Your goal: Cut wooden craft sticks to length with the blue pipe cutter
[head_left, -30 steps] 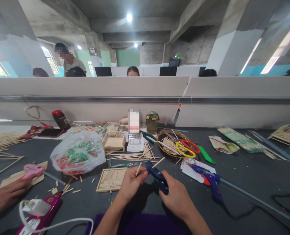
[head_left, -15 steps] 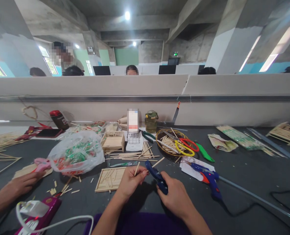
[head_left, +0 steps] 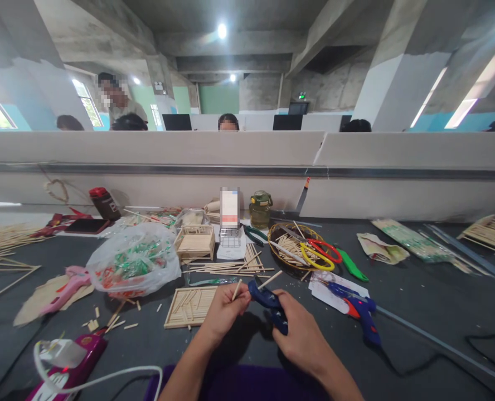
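My left hand (head_left: 229, 309) pinches a thin wooden stick (head_left: 236, 290) that points up between thumb and fingers. Wrapped round the handles of a dark blue hand cutter (head_left: 265, 295) is my right hand (head_left: 295, 323), close beside the left. A second wooden stick (head_left: 271, 279) slants up to the right from behind the cutter's head; its lower end is hidden by the tool and fingers. Left of my hands lies a small stick-built panel (head_left: 176, 314) with short cut pieces on it.
Behind stand a stick-built tray (head_left: 195, 242), loose sticks (head_left: 226, 268) and a wicker basket (head_left: 272, 253) with scissors (head_left: 314, 256). A blue glue gun (head_left: 358, 306) lies right, a pink glue gun (head_left: 66, 289) left. A plastic bag (head_left: 134, 262) and a purple power strip (head_left: 82, 356) are also left.
A co-worker's hand has left the pink glue gun and gone out of view at the left. The view has shifted slightly; my hands keep nearly the same pose.
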The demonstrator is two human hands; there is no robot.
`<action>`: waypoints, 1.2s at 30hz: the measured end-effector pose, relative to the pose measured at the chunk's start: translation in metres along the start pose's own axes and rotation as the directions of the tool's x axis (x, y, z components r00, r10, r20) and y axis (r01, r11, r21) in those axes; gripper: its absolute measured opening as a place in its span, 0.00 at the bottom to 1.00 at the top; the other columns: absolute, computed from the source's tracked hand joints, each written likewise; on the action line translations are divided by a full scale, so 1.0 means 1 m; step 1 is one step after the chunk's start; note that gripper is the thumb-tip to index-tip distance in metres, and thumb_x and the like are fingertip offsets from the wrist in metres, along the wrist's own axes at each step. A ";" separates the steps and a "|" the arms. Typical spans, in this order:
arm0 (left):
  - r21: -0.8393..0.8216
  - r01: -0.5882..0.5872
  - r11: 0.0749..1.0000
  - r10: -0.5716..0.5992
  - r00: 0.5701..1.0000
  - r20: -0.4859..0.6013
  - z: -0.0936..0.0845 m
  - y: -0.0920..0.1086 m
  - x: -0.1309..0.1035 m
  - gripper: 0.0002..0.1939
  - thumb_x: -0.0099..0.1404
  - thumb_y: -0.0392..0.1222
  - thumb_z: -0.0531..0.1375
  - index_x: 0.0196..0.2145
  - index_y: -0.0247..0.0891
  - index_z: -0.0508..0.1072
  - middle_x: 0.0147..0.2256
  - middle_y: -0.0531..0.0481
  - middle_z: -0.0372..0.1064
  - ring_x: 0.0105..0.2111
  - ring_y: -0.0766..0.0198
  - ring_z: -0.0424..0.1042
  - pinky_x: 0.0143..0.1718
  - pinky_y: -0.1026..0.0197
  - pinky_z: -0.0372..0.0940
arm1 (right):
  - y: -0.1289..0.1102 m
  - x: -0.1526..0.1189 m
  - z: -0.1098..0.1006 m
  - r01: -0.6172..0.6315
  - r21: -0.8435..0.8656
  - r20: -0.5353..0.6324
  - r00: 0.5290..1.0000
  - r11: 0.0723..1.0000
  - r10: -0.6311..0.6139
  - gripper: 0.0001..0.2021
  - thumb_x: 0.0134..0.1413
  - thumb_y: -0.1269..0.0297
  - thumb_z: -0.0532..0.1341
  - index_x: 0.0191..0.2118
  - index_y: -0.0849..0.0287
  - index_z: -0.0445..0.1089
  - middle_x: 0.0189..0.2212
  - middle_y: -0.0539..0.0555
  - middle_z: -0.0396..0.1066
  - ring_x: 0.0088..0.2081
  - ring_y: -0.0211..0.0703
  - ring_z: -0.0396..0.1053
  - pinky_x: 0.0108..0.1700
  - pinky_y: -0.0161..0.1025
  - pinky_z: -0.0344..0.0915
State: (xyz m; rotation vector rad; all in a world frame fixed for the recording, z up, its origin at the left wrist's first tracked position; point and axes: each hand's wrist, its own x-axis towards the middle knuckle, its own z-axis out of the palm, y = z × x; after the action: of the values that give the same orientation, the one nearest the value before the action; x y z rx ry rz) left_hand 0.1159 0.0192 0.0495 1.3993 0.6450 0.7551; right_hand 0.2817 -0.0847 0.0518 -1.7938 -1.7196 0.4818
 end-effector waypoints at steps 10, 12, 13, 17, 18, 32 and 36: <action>-0.181 0.119 0.976 -0.118 0.993 0.016 -0.001 -0.001 -0.003 0.22 0.53 0.58 0.64 0.25 0.36 0.65 0.15 0.62 0.48 0.15 0.75 0.41 0.16 0.69 0.37 | 0.010 0.000 0.004 0.062 -0.050 -0.017 0.998 0.997 -0.063 0.30 0.38 0.74 0.55 0.54 0.58 0.60 0.50 0.57 0.65 0.52 0.50 0.61 0.55 0.45 0.55; -0.193 0.123 0.973 -0.137 0.989 -0.061 -0.003 -0.002 -0.001 0.22 0.55 0.59 0.63 0.26 0.36 0.65 0.14 0.63 0.48 0.14 0.76 0.41 0.16 0.69 0.36 | 0.013 0.001 0.004 0.057 -0.081 -0.025 0.998 0.995 -0.060 0.31 0.37 0.74 0.56 0.54 0.58 0.61 0.50 0.57 0.65 0.52 0.50 0.61 0.55 0.45 0.55; -0.189 0.121 0.975 -0.143 0.983 -0.111 -0.005 -0.002 0.001 0.22 0.55 0.59 0.62 0.27 0.36 0.66 0.14 0.63 0.49 0.13 0.76 0.41 0.15 0.69 0.35 | 0.015 0.001 0.004 0.053 -0.098 -0.030 0.998 0.994 -0.057 0.31 0.37 0.74 0.56 0.54 0.58 0.61 0.50 0.58 0.65 0.52 0.51 0.61 0.56 0.46 0.54; -0.160 0.129 0.979 -0.167 0.954 -0.250 -0.013 -0.003 0.004 0.23 0.54 0.60 0.62 0.32 0.35 0.69 0.15 0.62 0.53 0.12 0.77 0.40 0.15 0.69 0.34 | 0.025 0.002 0.007 0.041 -0.191 -0.030 0.998 0.981 -0.048 0.32 0.40 0.73 0.58 0.57 0.56 0.61 0.49 0.57 0.66 0.52 0.52 0.61 0.55 0.47 0.55; -0.145 0.132 0.981 -0.166 0.953 -0.254 -0.013 -0.003 0.004 0.22 0.55 0.59 0.62 0.32 0.35 0.69 0.15 0.62 0.54 0.12 0.77 0.40 0.15 0.69 0.34 | 0.026 0.002 0.008 0.048 -0.217 -0.018 0.998 0.975 -0.053 0.32 0.41 0.73 0.58 0.57 0.55 0.61 0.48 0.57 0.66 0.51 0.52 0.62 0.54 0.48 0.56; 0.684 -0.100 0.723 0.183 0.982 -0.049 0.006 -0.008 -0.006 0.15 0.66 0.43 0.51 0.23 0.38 0.65 0.21 0.56 0.61 0.24 0.67 0.61 0.27 0.65 0.51 | 0.010 0.007 0.003 0.242 -0.349 -0.374 0.850 0.905 -0.371 0.19 0.57 0.65 0.58 0.54 0.54 0.64 0.58 0.59 0.58 0.58 0.54 0.55 0.58 0.54 0.55; 0.801 -0.108 0.589 0.189 0.982 -0.006 0.015 -0.002 -0.013 0.15 0.67 0.43 0.52 0.23 0.38 0.67 0.22 0.54 0.65 0.24 0.66 0.64 0.27 0.65 0.51 | 0.009 0.009 0.002 0.279 -0.374 -0.353 0.839 0.885 -0.413 0.16 0.57 0.68 0.58 0.51 0.53 0.67 0.52 0.56 0.66 0.56 0.53 0.58 0.59 0.58 0.50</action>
State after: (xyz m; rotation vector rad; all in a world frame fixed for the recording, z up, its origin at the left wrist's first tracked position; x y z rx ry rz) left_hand 0.1198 -0.0002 0.0486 2.2922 1.0249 0.6810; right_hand 0.2883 -0.0756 0.0462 -1.5707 -1.8102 -0.3374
